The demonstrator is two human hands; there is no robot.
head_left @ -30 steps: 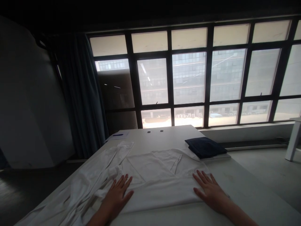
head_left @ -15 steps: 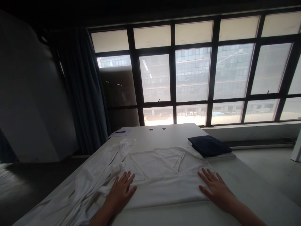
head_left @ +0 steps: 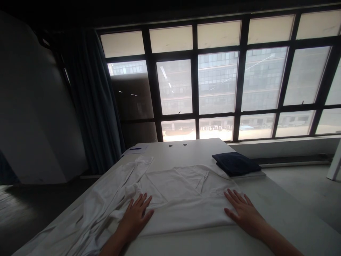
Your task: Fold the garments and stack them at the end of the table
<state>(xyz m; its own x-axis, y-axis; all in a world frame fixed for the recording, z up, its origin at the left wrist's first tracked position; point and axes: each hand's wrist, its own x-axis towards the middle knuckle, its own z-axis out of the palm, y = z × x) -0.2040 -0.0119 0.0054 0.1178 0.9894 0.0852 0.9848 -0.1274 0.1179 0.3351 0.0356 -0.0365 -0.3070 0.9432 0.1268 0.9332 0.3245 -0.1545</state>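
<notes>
A white garment point(head_left: 183, 211) lies partly folded on the white table point(head_left: 191, 153), its near edge turned into a straight band. My left hand point(head_left: 137, 215) rests flat on its left end with the fingers spread. On the right end lies my right hand point(head_left: 243, 213), palm down and fingers apart. Neither hand grips the cloth. Left of my left hand, more crumpled white cloth point(head_left: 98, 202) spreads along the table's left side; whether it is a separate piece I cannot tell.
A folded dark navy cloth point(head_left: 236, 163) sits on a white piece at the table's right edge. Paper with a dark pen point(head_left: 135, 148) lies at the far left corner. Beyond the table stand a blue curtain point(head_left: 92, 103) and a wide window point(head_left: 217, 85).
Both hands stay flat on the white garment in nearly the same place. The whole view has shifted very slightly; the cloth looks unchanged.
</notes>
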